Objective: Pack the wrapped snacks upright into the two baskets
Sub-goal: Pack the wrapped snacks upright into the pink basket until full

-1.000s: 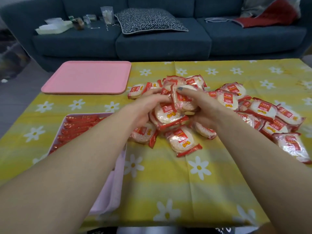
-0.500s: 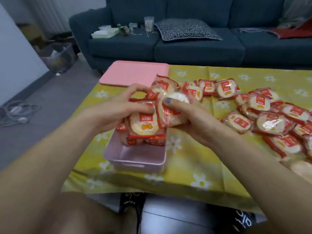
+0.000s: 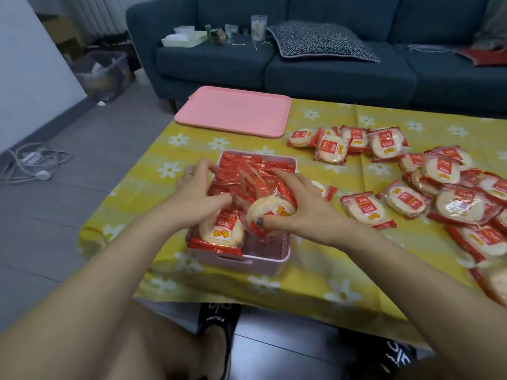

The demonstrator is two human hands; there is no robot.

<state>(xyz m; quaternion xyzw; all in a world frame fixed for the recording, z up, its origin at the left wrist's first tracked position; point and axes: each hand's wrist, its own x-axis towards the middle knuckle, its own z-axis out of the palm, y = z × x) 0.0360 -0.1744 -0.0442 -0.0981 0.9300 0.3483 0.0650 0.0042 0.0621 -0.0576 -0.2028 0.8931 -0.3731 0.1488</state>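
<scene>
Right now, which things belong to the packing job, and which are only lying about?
Job: pink basket, snack in right hand, snack under left hand, loose snacks.
Lying about: pink tray, cushion, cable.

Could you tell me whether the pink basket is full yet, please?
Not yet: the pink basket shows bare space at its near right corner.

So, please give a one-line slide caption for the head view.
Both hands, left hand and right hand, settle wrapped snacks into a pink basket.
</scene>
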